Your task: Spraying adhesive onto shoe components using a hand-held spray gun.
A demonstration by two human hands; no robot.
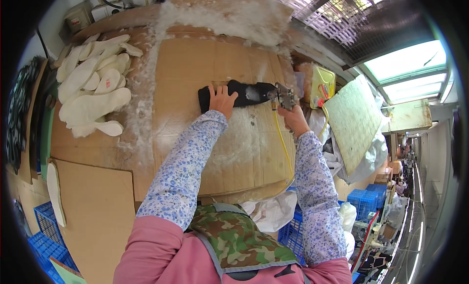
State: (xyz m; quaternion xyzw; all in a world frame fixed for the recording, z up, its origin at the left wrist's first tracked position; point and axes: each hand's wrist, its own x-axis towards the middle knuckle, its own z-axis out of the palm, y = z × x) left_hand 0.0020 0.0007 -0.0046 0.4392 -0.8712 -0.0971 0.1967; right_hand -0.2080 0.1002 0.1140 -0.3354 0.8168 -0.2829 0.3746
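Observation:
A long black insole-like piece with a whitish patch lies across the cardboard on the worktable. My left hand is on its left part, fingers bent over it and thumb apart, gripping it against the board. At its right end, my right hand is closed around a metal spray gun. The gun's nozzle points left, at or very near the black piece; whether they touch is hard to tell. A yellow hose hangs from the gun toward the table's near edge.
White insole-shaped pieces are heaped at the left. White fluff lines the cardboard. A yellow container and a stained panel stand at the right. Blue crates sit below the near edge, beside a cardboard sheet.

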